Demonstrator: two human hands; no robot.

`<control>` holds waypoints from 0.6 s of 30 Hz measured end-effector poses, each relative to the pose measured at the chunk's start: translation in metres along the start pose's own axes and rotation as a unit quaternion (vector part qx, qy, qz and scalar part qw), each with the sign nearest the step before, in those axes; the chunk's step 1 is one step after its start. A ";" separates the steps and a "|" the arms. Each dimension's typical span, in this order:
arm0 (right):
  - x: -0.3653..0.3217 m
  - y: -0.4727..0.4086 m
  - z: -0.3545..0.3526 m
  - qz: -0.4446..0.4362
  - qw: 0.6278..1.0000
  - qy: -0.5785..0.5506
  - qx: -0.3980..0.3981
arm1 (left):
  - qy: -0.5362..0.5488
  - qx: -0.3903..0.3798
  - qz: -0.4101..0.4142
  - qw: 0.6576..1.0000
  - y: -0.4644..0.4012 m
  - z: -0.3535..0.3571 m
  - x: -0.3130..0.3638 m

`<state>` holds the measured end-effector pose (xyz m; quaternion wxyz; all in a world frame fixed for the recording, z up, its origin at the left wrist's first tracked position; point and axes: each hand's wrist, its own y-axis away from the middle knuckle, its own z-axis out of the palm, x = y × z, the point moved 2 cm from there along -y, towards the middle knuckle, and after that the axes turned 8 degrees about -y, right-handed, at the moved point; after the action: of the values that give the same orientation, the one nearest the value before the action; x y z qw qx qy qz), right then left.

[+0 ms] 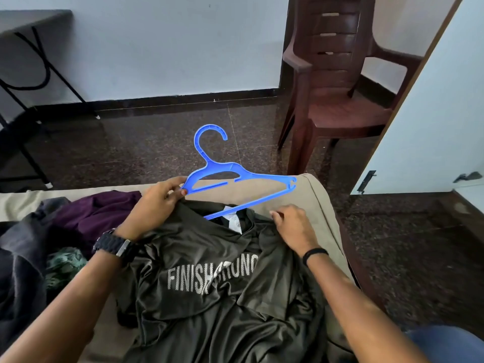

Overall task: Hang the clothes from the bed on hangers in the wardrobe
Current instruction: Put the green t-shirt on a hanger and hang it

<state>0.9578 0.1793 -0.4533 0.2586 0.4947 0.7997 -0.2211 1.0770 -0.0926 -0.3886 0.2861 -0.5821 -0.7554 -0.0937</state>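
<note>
A dark olive T-shirt [209, 279] with pale lettering lies spread on the bed [311, 195] in front of me. A blue plastic hanger [230, 171] is tilted above its collar, with one end of the lower bar slid into the neck opening. My left hand [157, 203] grips the hanger's left shoulder together with the shirt's collar edge. At the right side of the collar my right hand [293, 224] pinches the fabric.
A purple garment [97, 213], a dark grey one [21, 258] and a green patterned one [62, 265] are heaped on the bed to the left. A brown plastic chair [337, 82] stands on the dark floor ahead. A folding table [26, 30] is at far left, a white door [429, 121] at right.
</note>
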 end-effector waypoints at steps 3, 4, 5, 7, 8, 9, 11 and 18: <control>-0.011 0.003 -0.005 -0.078 0.990 -0.100 -0.057 | 0.010 -0.004 0.001 1.000 0.001 -0.003 0.004; -0.019 0.007 -0.002 -0.099 0.984 -0.123 -0.083 | 0.013 -0.007 0.001 1.000 0.002 -0.003 0.006; -0.025 0.012 0.005 -0.114 0.978 -0.136 -0.110 | 0.017 -0.013 0.000 1.000 0.002 -0.003 0.009; -0.035 0.019 0.024 -0.114 0.976 -0.109 -0.152 | 0.028 -0.023 0.000 0.999 0.004 -0.003 0.015; -0.037 0.020 0.033 -0.099 0.980 -0.068 -0.160 | 0.031 -0.027 0.001 0.999 0.004 -0.003 0.018; -0.037 0.020 0.039 -0.076 0.984 -0.018 -0.157 | 0.028 -0.032 0.003 0.999 0.005 -0.004 0.020; -0.034 0.017 0.044 -0.021 0.991 0.052 -0.122 | 0.017 -0.034 0.003 0.999 0.006 -0.007 0.020; -0.021 0.002 0.014 0.033 0.999 0.025 0.020 | -0.031 -0.052 0.009 0.998 0.012 -0.006 0.021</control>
<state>0.9699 0.1573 -0.4507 0.2359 0.5314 0.7843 -0.2162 1.0864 -0.0749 -0.3749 0.2329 -0.6055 -0.7526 -0.1124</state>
